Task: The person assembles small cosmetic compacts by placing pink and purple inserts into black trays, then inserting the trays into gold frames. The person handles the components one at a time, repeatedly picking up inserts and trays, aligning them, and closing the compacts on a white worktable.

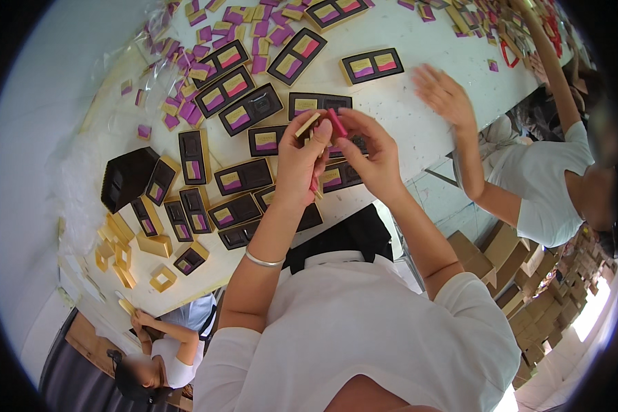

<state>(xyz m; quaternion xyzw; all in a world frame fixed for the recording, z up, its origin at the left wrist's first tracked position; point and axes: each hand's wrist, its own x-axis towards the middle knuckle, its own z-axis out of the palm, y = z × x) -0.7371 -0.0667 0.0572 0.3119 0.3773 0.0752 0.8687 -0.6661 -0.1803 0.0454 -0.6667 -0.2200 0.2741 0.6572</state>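
Desk [432,44], white, bearing packed goods and loose stock. Left hand [301,156], bare, silver bangle [264,259] at the wrist: fingers curled round small gold-edged packs [307,126], thumb laid across; exact count hidden by the grip. Right hand [376,152], bare: nearly closed, index finger and thumb pinching one small pink pack [338,123] beside the left thumb. Both held above the near part of the desk, close together.

Two-compartment boxes, dark inside with gold outer sides, numerous, set at various angles beneath and around the hands. One, filled box [374,64], far side: a purple-and-gold pack and a pink-and-gold pack, one per compartment. One, part-filled box [257,171], left of the hands: purple-and-gold pack in the left compartment only.

Loose packs [261,29], purple and gold, heaped at the far left. Dark angular tray [128,177], left side. Gold sleeves [163,270], several, near left corner. Clear plastic [75,175], crumpled, left edge.

Co-workers, two: one in white [539,182] at right; another [180,365] at lower left. Cardboard cartons [505,244], stacked, lower right.
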